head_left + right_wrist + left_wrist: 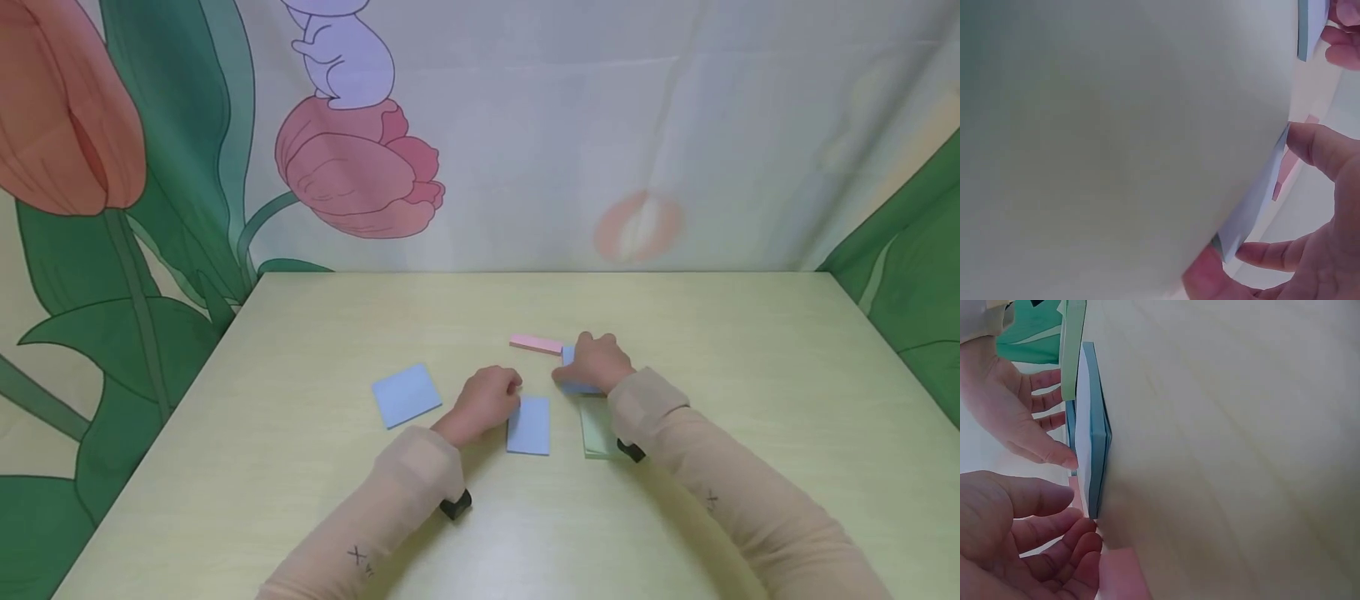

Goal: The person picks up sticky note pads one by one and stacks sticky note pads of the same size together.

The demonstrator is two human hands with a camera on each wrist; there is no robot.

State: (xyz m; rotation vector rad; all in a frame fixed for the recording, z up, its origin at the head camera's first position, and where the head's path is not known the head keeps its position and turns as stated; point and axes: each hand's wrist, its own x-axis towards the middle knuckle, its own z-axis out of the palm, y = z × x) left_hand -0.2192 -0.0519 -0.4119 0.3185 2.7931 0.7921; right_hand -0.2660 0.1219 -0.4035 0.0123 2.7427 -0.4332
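My left hand [483, 400] is beside the top left corner of a blue sticky-note pad [528, 429] lying flat. Its fingers are loosely curled, with a gap between thumb and fingers in the left wrist view; fingertips come close to the pad's end, and I cannot tell if they touch. Low in that view, a pink piece [1124, 575] lies by these fingers. Farther right, my right hand [597, 362] holds another blue pad [1250, 212] by opposite edges, thumb at one end and fingers at the other. It partly covers that pad in the head view.
A third blue pad [407, 395] lies to the left, turned at an angle. A green pad [597, 429] sits under the right sleeve, partly hidden. Behind the hands is a narrow pink strip [536, 343]. A printed curtain [525, 167] hangs behind the table [750, 333].
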